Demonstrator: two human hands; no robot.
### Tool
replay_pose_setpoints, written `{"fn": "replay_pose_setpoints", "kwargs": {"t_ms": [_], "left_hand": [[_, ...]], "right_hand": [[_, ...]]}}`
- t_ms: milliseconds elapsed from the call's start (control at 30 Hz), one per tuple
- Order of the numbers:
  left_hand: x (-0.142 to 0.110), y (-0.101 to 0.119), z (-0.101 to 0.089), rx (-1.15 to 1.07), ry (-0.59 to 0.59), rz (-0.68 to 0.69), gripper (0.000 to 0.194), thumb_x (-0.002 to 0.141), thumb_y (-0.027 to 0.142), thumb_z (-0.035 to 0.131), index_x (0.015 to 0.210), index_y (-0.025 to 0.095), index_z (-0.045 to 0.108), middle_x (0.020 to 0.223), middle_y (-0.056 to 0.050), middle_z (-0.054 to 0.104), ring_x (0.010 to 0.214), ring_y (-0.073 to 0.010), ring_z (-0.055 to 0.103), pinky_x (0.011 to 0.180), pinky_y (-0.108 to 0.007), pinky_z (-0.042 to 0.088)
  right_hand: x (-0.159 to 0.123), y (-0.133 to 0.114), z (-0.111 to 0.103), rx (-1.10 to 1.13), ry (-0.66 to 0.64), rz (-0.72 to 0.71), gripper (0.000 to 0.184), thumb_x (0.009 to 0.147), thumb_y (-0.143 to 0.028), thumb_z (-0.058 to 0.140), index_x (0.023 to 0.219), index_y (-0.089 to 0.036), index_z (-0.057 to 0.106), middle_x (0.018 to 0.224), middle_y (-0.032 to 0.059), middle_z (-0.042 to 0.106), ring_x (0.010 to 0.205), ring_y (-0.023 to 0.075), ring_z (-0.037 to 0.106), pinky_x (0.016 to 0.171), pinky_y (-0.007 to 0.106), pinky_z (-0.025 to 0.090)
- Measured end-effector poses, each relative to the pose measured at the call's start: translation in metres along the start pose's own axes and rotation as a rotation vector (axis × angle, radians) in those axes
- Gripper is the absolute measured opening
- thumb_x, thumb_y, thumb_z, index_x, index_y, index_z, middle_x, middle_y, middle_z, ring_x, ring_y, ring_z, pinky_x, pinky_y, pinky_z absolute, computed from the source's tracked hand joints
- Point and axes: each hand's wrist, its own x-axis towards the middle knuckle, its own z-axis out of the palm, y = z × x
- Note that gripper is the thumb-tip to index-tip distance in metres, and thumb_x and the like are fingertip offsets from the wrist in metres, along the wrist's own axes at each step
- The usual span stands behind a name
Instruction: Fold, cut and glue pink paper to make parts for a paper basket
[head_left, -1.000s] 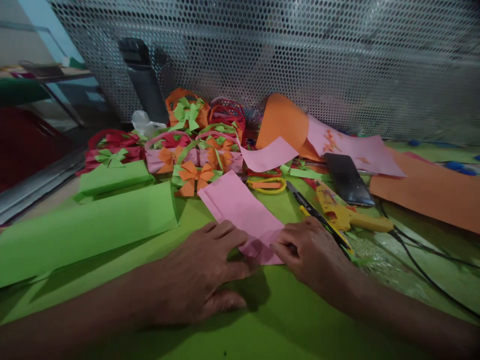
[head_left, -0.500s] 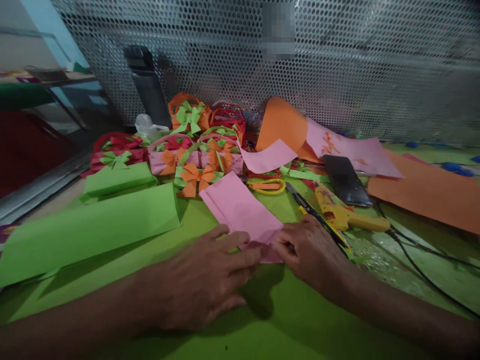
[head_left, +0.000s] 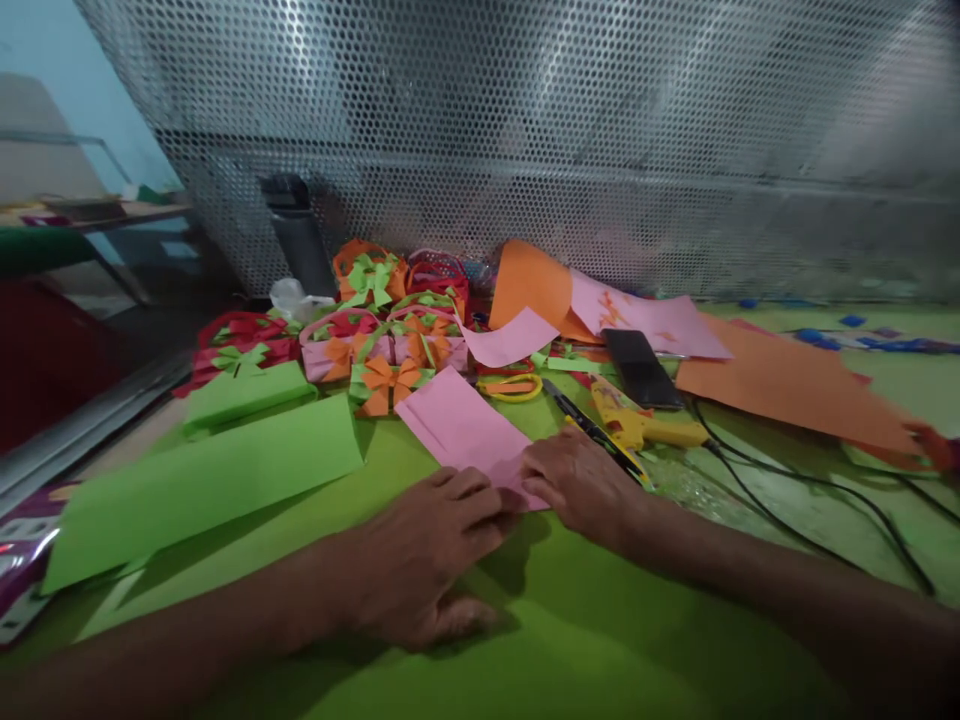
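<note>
A folded pink paper (head_left: 469,420) lies aslant on the green tabletop in front of me. At its near right corner my right hand (head_left: 581,480) is closed, its fingers pinching the paper's edge. My left hand (head_left: 427,555) rests at the near edge, bent fingertips on the paper and thumb stretched apart on the table. Between the two hands the near edge is partly hidden by the fingers. Beyond the right hand lies a black and yellow cutter knife (head_left: 592,428), beside a yellow glue gun (head_left: 637,425).
Small paper bags with bows (head_left: 390,375) cluster at the back left, before a dark bottle (head_left: 296,235). Green folded papers (head_left: 217,490) lie left. Yellow-handled scissors (head_left: 510,388), a black phone (head_left: 641,368) and orange sheets (head_left: 802,385) sit beyond. A black cable (head_left: 810,480) runs right.
The view has tilted up and turned slightly right. Both hands stay at the pink paper's near edge; the left fingers have bent more, and the right hand keeps its pinch.
</note>
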Motion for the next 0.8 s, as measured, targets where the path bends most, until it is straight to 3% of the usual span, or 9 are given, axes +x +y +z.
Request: {"fn": "replay_pose_setpoints", "kwargs": {"t_ms": [167,300,467,533,667,800], "left_hand": [[-0.001,-0.001,0.003,-0.081,-0.001,-0.057,0.06,0.091,0.056,0.038,0.136,0.016,0.039,0.124,-0.014,0.05,0.106,-0.0297,0.044,0.096,-0.047,0.034],[0.0,0.002,0.003,-0.037,-0.043,-0.084,0.065,0.09,0.059,0.04,0.138,0.016,0.038,0.121,-0.015,0.049,0.104,-0.0303,0.043,0.092,-0.049,0.036],[0.003,0.006,0.004,0.002,-0.007,-0.104,0.067,0.087,0.062,0.043,0.135,0.015,0.042,0.124,-0.015,0.048,0.104,-0.0302,0.044,0.093,-0.048,0.036],[0.003,0.007,0.006,0.007,0.015,-0.096,0.067,0.086,0.062,0.046,0.132,0.014,0.044,0.123,-0.015,0.049,0.103,-0.0299,0.044,0.093,-0.048,0.037],[0.002,0.006,0.006,-0.002,0.009,-0.106,0.061,0.083,0.055,0.056,0.127,0.014,0.05,0.118,-0.014,0.051,0.103,-0.03,0.045,0.092,-0.047,0.038],[0.0,0.005,0.008,-0.072,0.078,-0.114,0.038,0.085,0.034,0.059,0.118,0.016,0.055,0.119,-0.01,0.054,0.103,-0.0264,0.047,0.091,-0.043,0.04]], "right_hand": [[0.001,0.0,-0.001,-0.011,-0.01,-0.026,0.013,0.085,-0.016,0.052,0.073,-0.016,0.058,0.071,0.0028,0.063,0.066,0.0153,0.051,0.069,0.03,0.028],[-0.001,-0.001,-0.005,0.032,-0.016,-0.002,0.009,0.081,-0.013,0.054,0.075,-0.016,0.059,0.074,0.0037,0.064,0.07,0.0161,0.053,0.07,0.03,0.029],[-0.003,-0.01,-0.026,0.186,-0.01,0.161,0.012,0.081,-0.014,0.049,0.077,-0.014,0.06,0.076,0.0046,0.064,0.069,0.015,0.053,0.061,0.026,0.032],[-0.001,-0.015,-0.033,0.291,-0.076,0.22,0.016,0.081,-0.014,0.046,0.075,-0.015,0.06,0.071,0.0013,0.063,0.063,0.0119,0.054,0.054,0.022,0.033],[0.006,-0.022,-0.029,0.451,-0.345,0.363,0.02,0.079,-0.017,0.052,0.06,-0.016,0.055,0.051,-0.0039,0.056,0.045,0.0077,0.051,0.045,0.018,0.037],[0.014,-0.024,-0.021,0.478,-0.493,0.507,0.025,0.087,-0.025,0.058,0.064,-0.014,0.055,0.053,-0.0065,0.052,0.041,0.0059,0.047,0.043,0.019,0.041]]}}
